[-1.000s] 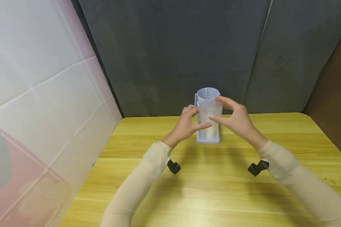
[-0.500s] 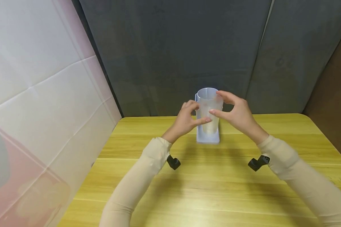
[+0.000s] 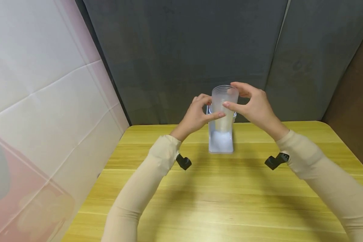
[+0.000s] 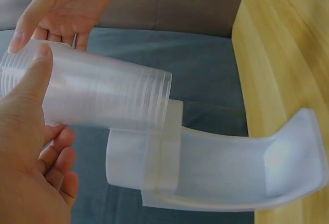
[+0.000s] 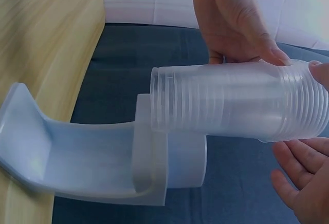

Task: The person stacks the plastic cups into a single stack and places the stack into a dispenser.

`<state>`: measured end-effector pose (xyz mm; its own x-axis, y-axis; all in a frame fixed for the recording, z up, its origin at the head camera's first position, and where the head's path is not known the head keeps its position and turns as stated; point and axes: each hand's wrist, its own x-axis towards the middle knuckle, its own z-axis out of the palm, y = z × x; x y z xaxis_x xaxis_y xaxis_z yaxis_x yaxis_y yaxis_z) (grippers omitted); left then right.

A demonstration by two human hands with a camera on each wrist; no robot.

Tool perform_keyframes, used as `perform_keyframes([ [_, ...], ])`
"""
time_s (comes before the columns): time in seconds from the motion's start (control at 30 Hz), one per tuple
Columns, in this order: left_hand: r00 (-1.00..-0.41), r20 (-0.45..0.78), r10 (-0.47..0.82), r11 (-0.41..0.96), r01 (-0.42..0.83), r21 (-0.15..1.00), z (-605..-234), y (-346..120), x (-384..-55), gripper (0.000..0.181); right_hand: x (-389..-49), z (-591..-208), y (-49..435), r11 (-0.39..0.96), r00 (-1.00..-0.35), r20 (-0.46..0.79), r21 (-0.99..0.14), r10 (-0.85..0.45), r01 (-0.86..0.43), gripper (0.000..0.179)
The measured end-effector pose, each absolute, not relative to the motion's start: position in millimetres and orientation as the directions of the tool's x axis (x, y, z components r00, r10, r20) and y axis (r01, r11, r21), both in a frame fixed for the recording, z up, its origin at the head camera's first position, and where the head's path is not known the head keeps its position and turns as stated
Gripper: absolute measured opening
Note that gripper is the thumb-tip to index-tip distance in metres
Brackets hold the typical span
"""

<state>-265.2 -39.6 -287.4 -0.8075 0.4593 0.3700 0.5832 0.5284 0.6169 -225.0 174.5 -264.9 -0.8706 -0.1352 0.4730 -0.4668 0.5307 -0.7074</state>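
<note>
Both hands hold a stack of clear plastic cups (image 3: 221,96), raised in front of the upper part of a pale blue cup holder (image 3: 220,143). My left hand (image 3: 196,112) grips the stack's left side, its thumb across the front. On the opposite side my right hand (image 3: 257,109) pinches it near the top between thumb and fingers. Ridged rims crowd one end of the stack (image 5: 205,98) in the right wrist view; smooth stepped bases show at the other. The holder (image 4: 221,167), with its ring and curved foot, stands upright on the table, close beside the stack's lower end.
A yellow wood-grain table (image 3: 217,198) lies beneath the arms. Behind it rises a dark grey padded partition (image 3: 184,60), with a white printed panel (image 3: 57,87) on the left and a brown panel (image 3: 357,101) on the right. Small black cameras (image 3: 184,162) sit on the wrists.
Both hands have moved upward together with the cup stack. Its lower end has risen from near the holder's foot, and more of that foot shows. The holder has stayed in place.
</note>
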Motion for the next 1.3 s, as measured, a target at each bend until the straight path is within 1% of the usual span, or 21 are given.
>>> perform_keyframes([
  [0.3, -0.8, 0.386, 0.459, 0.523, 0.595, 0.611, -279.4, -40.6, -269.9, 0.046, -227.7, -256.5, 173.3, 0.531, -0.875, 0.466, -0.712, -0.132, -0.46, 0.072],
  [0.6, -0.808, 0.401, 0.432, 0.504, 0.585, 0.635, -264.0, -38.9, -274.7, 0.052, -236.3, -239.8, 170.0, 0.526, -0.852, 0.513, -0.697, -0.11, -0.488, 0.067],
  [0.93, -0.827, 0.427, 0.365, 0.531, 0.562, 0.634, -239.5, -31.8, -285.7, 0.063, -246.8, -214.8, 173.3, 0.546, -0.847, 0.528, -0.69, -0.07, -0.475, 0.069],
  [1.1, -0.833, 0.454, 0.315, 0.525, 0.552, 0.648, -231.1, -30.5, -291.2, 0.064, -255.5, -206.4, 170.9, 0.542, -0.843, 0.535, -0.693, -0.056, -0.476, 0.069],
  [1.3, -0.839, 0.471, 0.274, 0.508, 0.542, 0.67, -230.0, -30.1, -298.7, 0.064, -267.5, -205.9, 166.7, 0.531, -0.846, 0.532, -0.708, -0.031, -0.465, 0.069],
])
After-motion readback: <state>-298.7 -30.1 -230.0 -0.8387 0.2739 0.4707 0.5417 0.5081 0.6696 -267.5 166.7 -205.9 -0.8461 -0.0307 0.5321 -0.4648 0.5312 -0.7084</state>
